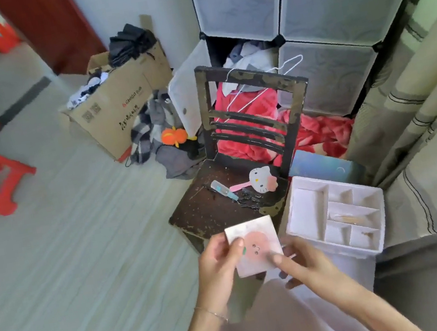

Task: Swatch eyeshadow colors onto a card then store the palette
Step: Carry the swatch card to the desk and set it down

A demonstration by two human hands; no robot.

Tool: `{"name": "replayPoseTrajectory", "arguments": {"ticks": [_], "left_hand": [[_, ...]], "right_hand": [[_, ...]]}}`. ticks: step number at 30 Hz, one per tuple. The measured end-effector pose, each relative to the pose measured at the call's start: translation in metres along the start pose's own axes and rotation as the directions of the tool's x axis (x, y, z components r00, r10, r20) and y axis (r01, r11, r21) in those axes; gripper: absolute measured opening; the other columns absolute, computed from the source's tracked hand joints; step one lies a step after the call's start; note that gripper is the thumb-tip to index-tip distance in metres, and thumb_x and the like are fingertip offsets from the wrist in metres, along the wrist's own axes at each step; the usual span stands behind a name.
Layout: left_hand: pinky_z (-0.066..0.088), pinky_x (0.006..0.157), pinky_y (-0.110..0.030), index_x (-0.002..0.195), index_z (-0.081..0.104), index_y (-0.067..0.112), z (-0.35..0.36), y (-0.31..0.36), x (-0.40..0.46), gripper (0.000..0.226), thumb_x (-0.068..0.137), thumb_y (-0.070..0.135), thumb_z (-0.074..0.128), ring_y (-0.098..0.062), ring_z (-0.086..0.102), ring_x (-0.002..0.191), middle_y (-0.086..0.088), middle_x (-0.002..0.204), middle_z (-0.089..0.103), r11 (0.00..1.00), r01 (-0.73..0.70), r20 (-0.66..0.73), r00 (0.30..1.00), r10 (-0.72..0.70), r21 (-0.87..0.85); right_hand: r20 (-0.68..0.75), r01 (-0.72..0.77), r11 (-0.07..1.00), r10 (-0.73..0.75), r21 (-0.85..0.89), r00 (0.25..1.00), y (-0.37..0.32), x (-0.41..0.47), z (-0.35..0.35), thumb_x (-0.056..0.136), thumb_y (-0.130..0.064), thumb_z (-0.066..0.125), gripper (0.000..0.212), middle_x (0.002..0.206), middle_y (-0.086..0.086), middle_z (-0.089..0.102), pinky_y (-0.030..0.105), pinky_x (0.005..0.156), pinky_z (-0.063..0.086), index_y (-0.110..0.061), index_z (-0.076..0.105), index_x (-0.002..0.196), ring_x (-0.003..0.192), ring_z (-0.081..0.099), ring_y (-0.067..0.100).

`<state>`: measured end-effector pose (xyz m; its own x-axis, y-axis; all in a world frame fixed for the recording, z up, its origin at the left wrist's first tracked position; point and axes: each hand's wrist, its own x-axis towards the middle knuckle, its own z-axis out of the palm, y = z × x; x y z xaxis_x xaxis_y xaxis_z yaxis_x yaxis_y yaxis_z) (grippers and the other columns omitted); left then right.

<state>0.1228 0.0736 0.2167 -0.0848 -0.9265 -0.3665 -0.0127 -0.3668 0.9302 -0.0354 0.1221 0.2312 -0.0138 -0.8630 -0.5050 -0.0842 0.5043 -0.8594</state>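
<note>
Bedroom corner, pale floor (68, 264). A worn dark wooden chair (212, 204) stands in front of a modular plastic wardrobe (328, 0) and serves as the work surface. On the seat, toward its back edge: a cat-face hand mirror (261, 179) with pink handle, a small clear tube with a teal end (223, 190), and a scatter of black hairpins (251, 199) near the seat's right edge. A white divided organizer box (306, 208) sits just right of the chair's front right corner, compartments mostly bare; what the small items in two of them are cannot be told. A blue lid or box (325, 167) lies behind it.

The palette (256, 244), a square white case with a pink round face printed on the lid, is held in the air just off the chair's front edge, lid closed as far as can be seen. Left hand (217, 264) grips its left edge, thumb on top and fingers curled under. Right hand (301, 263) holds the lower right corner; its fingers are partly curled, forefinger lying on the case. A thin pale stick shows near that hand; cannot tell if it is an applicator.

No swatch card identified in view. Judged stage: early, case not yet opened.

Risks:
- Case is supported only at two edges over the floor; a slip while prying the lid would drop it, and pressed powder likely cracks.
- Seat surface is flaking and gritty; a card laid there may pick up dirt.
- Hairpins sit close to the seat's right edge and could be swept off.
</note>
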Motion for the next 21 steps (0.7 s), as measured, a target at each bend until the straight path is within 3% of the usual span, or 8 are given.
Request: {"name": "replayPoseTrajectory", "arguments": {"ticks": [3, 6, 9, 12, 16, 21], "left_hand": [[0.050, 0.064, -0.021, 0.095, 0.063, 0.007, 0.001, -0.011, -0.030, 0.010, 0.086, 0.009, 0.059, -0.011, 0.065, 0.079, -0.002, 0.087, 0.071, 0.998, 0.014, -0.113, 0.993, -0.021, -0.064], [0.050, 0.065, -0.018, 0.095, 0.061, 0.015, -0.006, -0.039, -0.066, 0.010, 0.086, 0.011, 0.060, -0.011, 0.066, 0.083, 0.001, 0.090, 0.069, 0.995, 0.057, -0.289, 0.954, -0.076, -0.076], [0.047, 0.066, -0.017, 0.096, 0.058, 0.023, -0.030, -0.076, -0.104, 0.012, 0.087, 0.015, 0.059, -0.018, 0.064, 0.085, -0.001, 0.094, 0.065, 0.976, 0.216, -0.437, 0.875, -0.208, -0.032], [0.044, 0.061, -0.022, 0.095, 0.060, 0.014, -0.064, -0.110, -0.146, 0.008, 0.090, 0.013, 0.054, -0.019, 0.062, 0.073, -0.005, 0.088, 0.066, 0.920, 0.368, -0.500, 0.776, -0.384, -0.136], [0.041, 0.058, -0.027, 0.092, 0.060, 0.009, -0.104, -0.142, -0.197, 0.007, 0.091, 0.011, 0.053, -0.021, 0.058, 0.063, -0.008, 0.078, 0.067, 0.863, 0.428, -0.583, 0.642, -0.498, -0.267], [0.042, 0.052, -0.026, 0.093, 0.059, 0.005, -0.144, -0.176, -0.240, 0.009, 0.090, 0.006, 0.051, -0.021, 0.055, 0.057, -0.009, 0.074, 0.066, 0.824, 0.491, -0.664, 0.519, -0.538, -0.285]], "right_hand": [[0.117, 0.077, 0.997, -0.080, 0.027, 0.990, 0.007, -0.009, 0.016, 0.089, -0.016, 0.057, 0.005, 0.063, -0.003, 0.054, 0.018, 0.052, 0.045, -0.012, 0.060, 0.089, 0.053, 0.050, 0.005], [0.173, 0.095, 0.993, -0.081, -0.074, 0.982, 0.024, -0.014, 0.026, 0.090, -0.007, 0.052, 0.013, 0.057, 0.002, 0.053, 0.016, 0.049, 0.042, 0.000, 0.059, 0.081, 0.046, 0.048, 0.006], [0.166, 0.085, 0.950, -0.035, -0.302, 0.985, 0.046, -0.016, 0.024, 0.091, -0.015, 0.052, 0.014, 0.060, 0.002, 0.063, 0.013, 0.048, 0.043, -0.011, 0.059, 0.079, 0.047, 0.054, 0.004], [0.109, 0.075, 0.894, -0.029, -0.443, 0.994, 0.066, -0.015, 0.015, 0.090, -0.018, 0.053, 0.017, 0.059, 0.000, 0.066, 0.009, 0.045, 0.039, -0.019, 0.056, 0.073, 0.050, 0.059, 0.002], [0.077, 0.053, 0.829, -0.012, -0.557, 0.997, 0.081, -0.011, 0.014, 0.090, -0.016, 0.053, 0.014, 0.060, -0.004, 0.066, 0.027, 0.056, 0.046, -0.023, 0.053, 0.079, 0.054, 0.062, 0.008], [0.089, -0.008, 0.746, 0.090, -0.665, 0.992, 0.090, 0.007, 0.052, 0.090, -0.013, 0.051, 0.007, 0.069, 0.006, 0.066, 0.034, 0.066, 0.047, -0.009, 0.057, 0.087, 0.063, 0.062, 0.018]]}}
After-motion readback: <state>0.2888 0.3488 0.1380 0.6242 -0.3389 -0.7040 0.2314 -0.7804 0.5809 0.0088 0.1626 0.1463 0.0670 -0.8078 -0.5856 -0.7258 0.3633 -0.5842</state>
